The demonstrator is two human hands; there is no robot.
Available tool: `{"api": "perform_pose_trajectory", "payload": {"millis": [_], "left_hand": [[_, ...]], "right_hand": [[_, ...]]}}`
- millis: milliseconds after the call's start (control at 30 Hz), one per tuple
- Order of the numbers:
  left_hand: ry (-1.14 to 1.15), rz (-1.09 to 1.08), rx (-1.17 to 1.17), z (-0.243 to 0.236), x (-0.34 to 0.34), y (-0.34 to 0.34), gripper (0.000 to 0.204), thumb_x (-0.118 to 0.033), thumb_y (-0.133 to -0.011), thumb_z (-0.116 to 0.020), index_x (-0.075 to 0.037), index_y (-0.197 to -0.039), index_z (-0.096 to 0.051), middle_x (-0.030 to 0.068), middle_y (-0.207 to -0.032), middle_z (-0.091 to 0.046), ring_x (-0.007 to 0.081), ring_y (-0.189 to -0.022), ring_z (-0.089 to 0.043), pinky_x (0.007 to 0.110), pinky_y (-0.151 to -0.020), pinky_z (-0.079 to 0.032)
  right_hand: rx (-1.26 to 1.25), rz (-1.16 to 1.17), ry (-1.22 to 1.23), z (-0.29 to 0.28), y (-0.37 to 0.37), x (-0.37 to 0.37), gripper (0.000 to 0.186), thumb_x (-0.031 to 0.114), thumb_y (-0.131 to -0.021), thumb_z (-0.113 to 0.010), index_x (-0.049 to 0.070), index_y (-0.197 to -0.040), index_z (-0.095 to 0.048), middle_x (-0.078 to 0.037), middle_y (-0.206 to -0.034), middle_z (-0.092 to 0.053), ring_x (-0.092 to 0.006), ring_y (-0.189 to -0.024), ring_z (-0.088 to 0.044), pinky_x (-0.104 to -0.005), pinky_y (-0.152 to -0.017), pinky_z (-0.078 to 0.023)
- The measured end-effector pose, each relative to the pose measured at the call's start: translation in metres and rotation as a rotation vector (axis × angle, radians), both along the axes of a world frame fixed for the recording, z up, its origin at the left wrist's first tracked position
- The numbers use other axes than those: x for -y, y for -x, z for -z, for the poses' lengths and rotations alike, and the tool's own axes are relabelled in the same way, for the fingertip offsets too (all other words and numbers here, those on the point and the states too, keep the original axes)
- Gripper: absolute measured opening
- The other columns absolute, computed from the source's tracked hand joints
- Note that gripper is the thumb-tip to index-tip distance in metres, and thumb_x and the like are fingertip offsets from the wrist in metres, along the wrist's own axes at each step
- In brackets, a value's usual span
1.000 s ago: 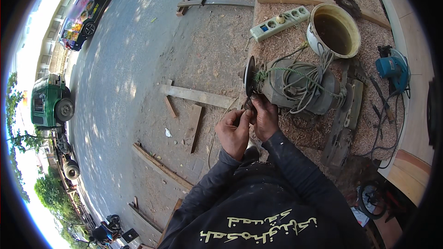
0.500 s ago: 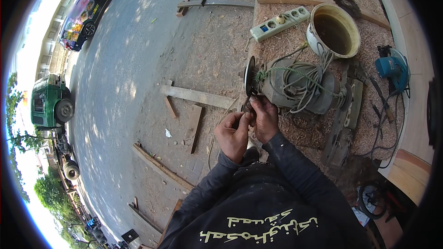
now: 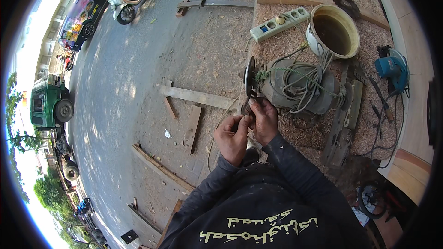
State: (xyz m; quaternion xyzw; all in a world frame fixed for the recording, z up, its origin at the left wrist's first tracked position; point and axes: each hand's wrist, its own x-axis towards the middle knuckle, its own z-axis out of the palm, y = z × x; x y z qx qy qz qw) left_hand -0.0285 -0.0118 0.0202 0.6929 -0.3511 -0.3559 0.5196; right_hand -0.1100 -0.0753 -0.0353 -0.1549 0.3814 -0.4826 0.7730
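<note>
In front of me lies a grey electric motor [image 3: 328,93] with a thin round disc [image 3: 249,76] at its left end. A coiled grey cable [image 3: 295,80] and green cord are bundled over its housing. Just below the disc, my left hand [image 3: 232,137] and my right hand [image 3: 265,121] meet, fingertips together. Both are closed in a pinch. A small dark piece [image 3: 247,108] shows between the right fingers, close to the disc; its kind is unclear. What the left fingertips pinch is hidden.
A white power strip [image 3: 272,26] and a bucket of brownish water [image 3: 333,32] stand beyond the motor. A saw blade [image 3: 346,4] rests by a timber. To the right lies a blue power tool [image 3: 391,67] with its cable. Wood offcuts [image 3: 194,122] litter the left ground.
My right fingers and thumb have shifted slightly around the dark piece; my left hand stays nearly still. A rider on a scooter has come into view on the road at upper left.
</note>
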Motion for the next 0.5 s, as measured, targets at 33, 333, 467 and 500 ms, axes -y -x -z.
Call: {"api": "perform_pose_trajectory", "payload": {"millis": [33, 333, 467, 500], "left_hand": [[0.001, -0.001, 0.0, 0.0019, -0.0017, -0.0013, 0.014, -0.005, -0.097, -0.071, 0.008, -0.094, -0.073, 0.0092, -0.081, -0.074, 0.011, -0.074, -0.068, 0.027, -0.07, -0.054], [-0.019, -0.025, 0.035, 0.0047, -0.0079, -0.0022, 0.014, -0.007, -0.096, -0.073, 0.007, -0.093, -0.074, 0.0089, -0.08, -0.074, 0.0106, -0.074, -0.067, 0.027, -0.068, -0.052], [0.0, 0.023, 0.05, 0.0052, -0.0104, -0.003, 0.02, -0.01, -0.1, -0.072, 0.008, -0.104, -0.074, 0.007, -0.089, -0.076, 0.0081, -0.073, -0.066, 0.023, -0.064, -0.053], [0.002, 0.02, 0.039, 0.0032, -0.0106, -0.0024, 0.019, -0.01, -0.1, -0.072, 0.009, -0.103, -0.075, 0.0069, -0.089, -0.076, 0.008, -0.073, -0.066, 0.024, -0.064, -0.053]], "right_hand": [[0.0, -0.001, 0.001, -0.0002, 0.0001, -0.0005, 0.011, 0.017, -0.104, -0.064, 0.009, -0.097, -0.063, 0.003, -0.075, -0.06, -0.0036, -0.053, -0.046, -0.023, -0.045, -0.036], [0.014, 0.005, 0.01, 0.0015, -0.0013, -0.0043, 0.012, 0.018, -0.103, -0.066, 0.009, -0.097, -0.061, 0.001, -0.076, -0.061, -0.0041, -0.054, -0.048, -0.023, -0.044, -0.037], [0.009, 0.007, -0.009, 0.0027, -0.0004, -0.0066, 0.015, 0.019, -0.103, -0.068, 0.008, -0.096, -0.06, 0.0, -0.076, -0.062, -0.0044, -0.053, -0.049, -0.0227, -0.044, -0.037], [0.008, -0.003, 0.0, 0.0024, 0.0, -0.007, 0.015, 0.019, -0.103, -0.068, 0.008, -0.096, -0.06, 0.0, -0.075, -0.062, -0.0044, -0.052, -0.049, -0.0227, -0.044, -0.038]]}}
